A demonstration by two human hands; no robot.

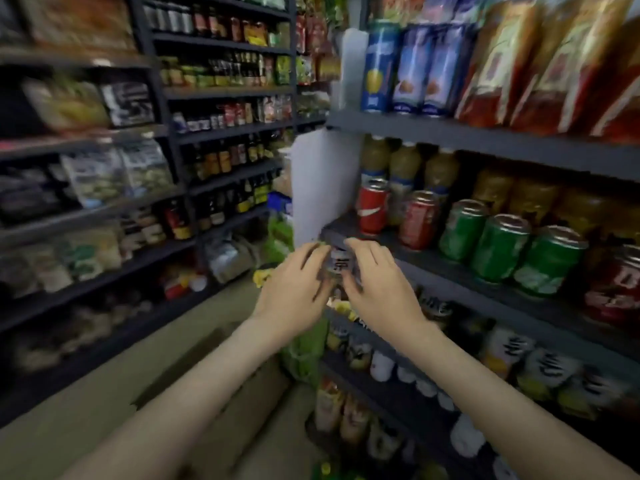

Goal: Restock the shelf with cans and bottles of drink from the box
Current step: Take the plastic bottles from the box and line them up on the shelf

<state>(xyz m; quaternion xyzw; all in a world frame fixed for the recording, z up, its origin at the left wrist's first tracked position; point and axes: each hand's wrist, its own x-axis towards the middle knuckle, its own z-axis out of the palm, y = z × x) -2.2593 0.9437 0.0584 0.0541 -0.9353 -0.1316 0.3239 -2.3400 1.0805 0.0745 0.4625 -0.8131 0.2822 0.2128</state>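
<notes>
My left hand and my right hand together grip a small can with a pale label, held in the air just in front of the left end of the dark shelf. Most of the can is hidden by my fingers. On that shelf stand red cans, green cans and, behind them, juice bottles. The cardboard box lies on the floor below my forearms, blurred.
A white divider panel stands at the shelf's left end. Above are tall blue packs and red bags. Lower shelves hold more bottles and cans. A second rack of bottles lines the aisle on the left.
</notes>
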